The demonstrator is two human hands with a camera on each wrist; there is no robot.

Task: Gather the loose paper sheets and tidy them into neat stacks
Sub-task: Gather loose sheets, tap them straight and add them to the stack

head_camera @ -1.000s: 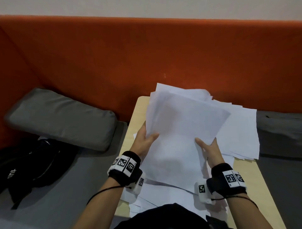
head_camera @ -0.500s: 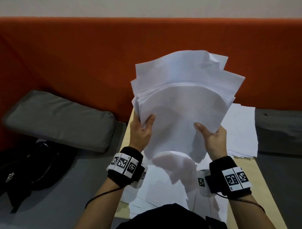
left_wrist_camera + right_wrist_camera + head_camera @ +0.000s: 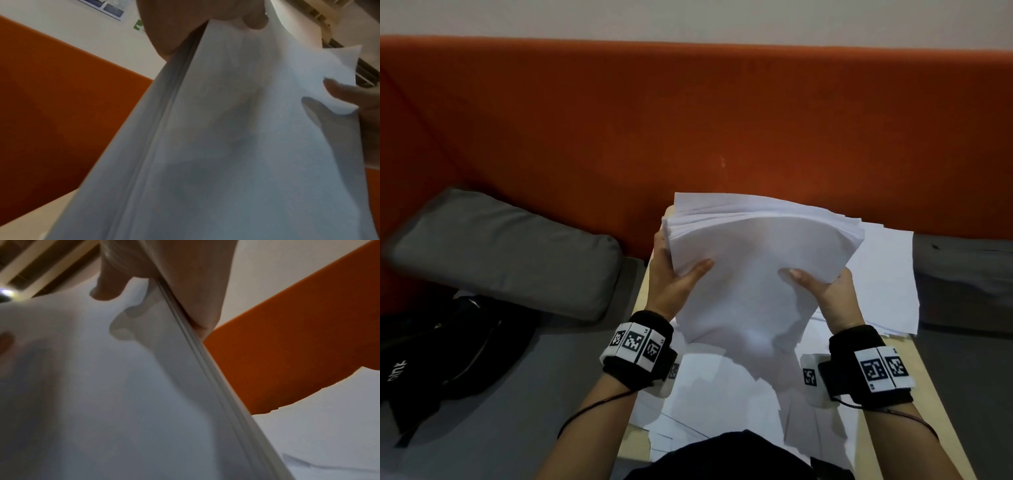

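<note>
A thick bundle of white paper sheets stands tilted above the small wooden table, its upper edges fanned. My left hand grips its left side, thumb on the front face. My right hand grips its right side the same way. The left wrist view shows the sheet bundle from below with my left thumb on it. In the right wrist view the bundle's edge runs along my palm. More loose sheets lie on the table at right, and others lie beneath the bundle.
An orange padded backrest runs behind the table. A grey cushion lies on the grey bench at left, with a black bag in front of it. Another grey cushion lies at right.
Both hands lifted the bundle off the table, raised it upright, and have now brought it back down lower toward the table. The fanned top edges have drawn closer together.
</note>
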